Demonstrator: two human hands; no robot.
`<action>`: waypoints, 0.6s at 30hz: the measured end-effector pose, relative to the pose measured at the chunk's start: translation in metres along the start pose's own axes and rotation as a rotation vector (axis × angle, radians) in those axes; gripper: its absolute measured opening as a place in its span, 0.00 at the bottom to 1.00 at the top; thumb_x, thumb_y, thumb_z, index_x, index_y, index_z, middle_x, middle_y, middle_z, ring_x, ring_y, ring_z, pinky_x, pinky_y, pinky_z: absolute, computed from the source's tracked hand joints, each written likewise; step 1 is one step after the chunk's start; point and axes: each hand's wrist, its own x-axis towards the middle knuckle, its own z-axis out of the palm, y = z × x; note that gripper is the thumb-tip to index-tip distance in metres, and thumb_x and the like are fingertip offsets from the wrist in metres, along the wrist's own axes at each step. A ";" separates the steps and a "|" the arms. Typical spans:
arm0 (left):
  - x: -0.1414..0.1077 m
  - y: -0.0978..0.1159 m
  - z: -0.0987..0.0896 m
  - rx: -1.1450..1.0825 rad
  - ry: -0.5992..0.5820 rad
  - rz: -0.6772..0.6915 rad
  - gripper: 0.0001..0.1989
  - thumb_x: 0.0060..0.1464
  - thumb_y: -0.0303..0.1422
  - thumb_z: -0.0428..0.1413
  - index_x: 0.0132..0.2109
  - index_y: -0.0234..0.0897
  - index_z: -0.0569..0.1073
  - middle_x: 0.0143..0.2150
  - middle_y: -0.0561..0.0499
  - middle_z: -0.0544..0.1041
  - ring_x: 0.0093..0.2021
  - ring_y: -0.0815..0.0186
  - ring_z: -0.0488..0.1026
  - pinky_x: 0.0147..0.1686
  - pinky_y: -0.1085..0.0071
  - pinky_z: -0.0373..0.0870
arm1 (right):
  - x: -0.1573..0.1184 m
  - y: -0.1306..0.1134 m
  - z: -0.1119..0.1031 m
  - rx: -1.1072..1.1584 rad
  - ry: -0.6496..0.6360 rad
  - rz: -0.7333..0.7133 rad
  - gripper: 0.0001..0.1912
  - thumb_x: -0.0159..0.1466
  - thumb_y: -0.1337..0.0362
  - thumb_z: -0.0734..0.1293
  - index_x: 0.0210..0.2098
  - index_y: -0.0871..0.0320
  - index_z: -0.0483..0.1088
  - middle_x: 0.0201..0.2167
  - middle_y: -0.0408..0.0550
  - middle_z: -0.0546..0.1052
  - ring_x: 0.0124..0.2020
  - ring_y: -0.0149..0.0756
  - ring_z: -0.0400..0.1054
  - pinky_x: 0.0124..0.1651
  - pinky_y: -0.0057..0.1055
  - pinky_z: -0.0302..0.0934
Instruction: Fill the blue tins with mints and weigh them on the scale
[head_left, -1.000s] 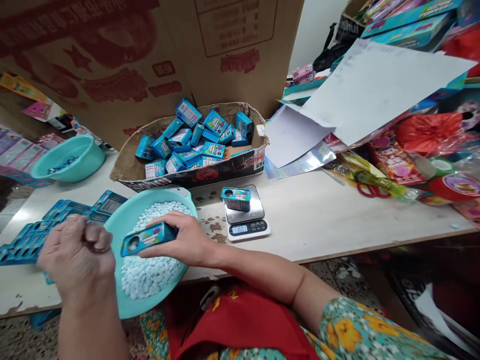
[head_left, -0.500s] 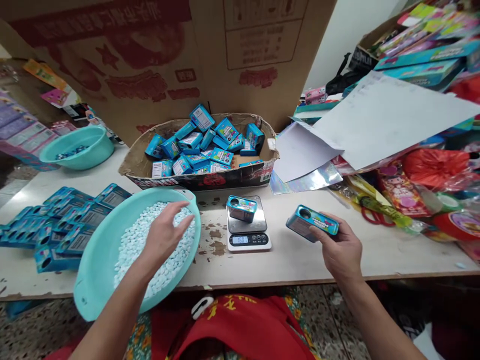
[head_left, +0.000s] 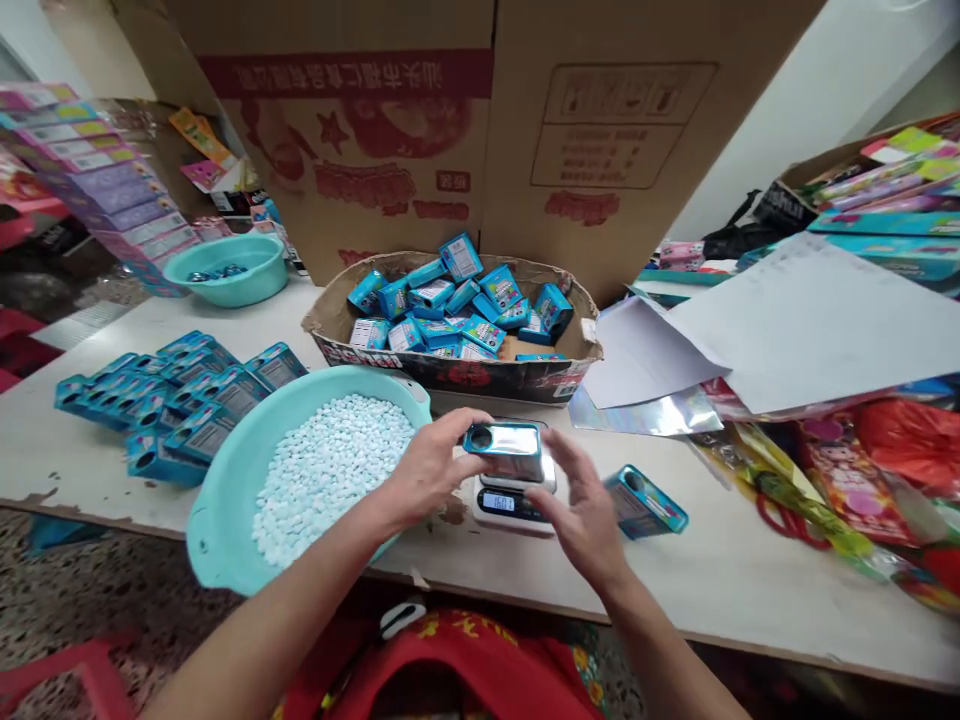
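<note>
A small blue candy box [head_left: 504, 440] with a round dark hole in its top is over the digital scale [head_left: 517, 505], partly covering it. My left hand [head_left: 431, 465] pinches the left end of this box between thumb and fingers. Around its right end, my right hand [head_left: 585, 505] has thumb and fingers apart; whether they touch the box is unclear. Another blue candy box [head_left: 646, 503] stands on the table just right of my right hand. Left of the scale, a turquoise basin [head_left: 217, 500] holds many pale blue candy pieces [head_left: 330, 470].
Rows of blue boxes [head_left: 202, 400] stand left of the basin. Behind the scale, a low cardboard tray [head_left: 465, 372] holds more boxes, backed by a large carton [head_left: 517, 130]. A smaller turquoise bowl [head_left: 232, 285] sits far left. Papers [head_left: 817, 320] and packets lie at right.
My right hand has put its box down on the table and come left to the scale. My left hand has left the basin and taken hold of the box at the scale. The view has shifted.
</note>
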 end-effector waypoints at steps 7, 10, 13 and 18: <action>-0.049 -0.001 -0.041 -0.947 0.589 -0.307 0.20 0.54 0.47 0.57 0.44 0.35 0.76 0.44 0.43 0.77 0.42 0.62 0.74 0.41 0.70 0.70 | 0.048 -0.065 0.072 0.025 -0.310 -0.271 0.16 0.57 0.61 0.73 0.45 0.52 0.72 0.40 0.46 0.74 0.41 0.39 0.69 0.44 0.34 0.63; -0.051 -0.008 -0.062 -1.118 0.869 -0.295 0.18 0.61 0.43 0.50 0.37 0.32 0.75 0.38 0.43 0.77 0.38 0.64 0.74 0.39 0.70 0.69 | 0.055 -0.077 0.103 -0.043 -0.367 -0.384 0.16 0.57 0.62 0.72 0.45 0.51 0.72 0.39 0.46 0.74 0.41 0.40 0.68 0.45 0.36 0.62; -0.053 -0.019 -0.075 -1.203 1.052 -0.310 0.14 0.62 0.32 0.49 0.32 0.31 0.74 0.31 0.47 0.75 0.34 0.69 0.73 0.38 0.73 0.68 | 0.059 -0.078 0.127 -0.102 -0.454 -0.394 0.15 0.57 0.62 0.72 0.44 0.52 0.73 0.38 0.47 0.74 0.41 0.41 0.68 0.44 0.37 0.62; -0.056 -0.031 -0.082 -1.285 1.051 -0.311 0.09 0.58 0.27 0.52 0.32 0.30 0.74 0.31 0.48 0.74 0.32 0.70 0.72 0.34 0.74 0.68 | 0.059 -0.077 0.139 -0.098 -0.435 -0.377 0.15 0.57 0.62 0.72 0.44 0.53 0.72 0.39 0.46 0.74 0.41 0.40 0.68 0.45 0.36 0.61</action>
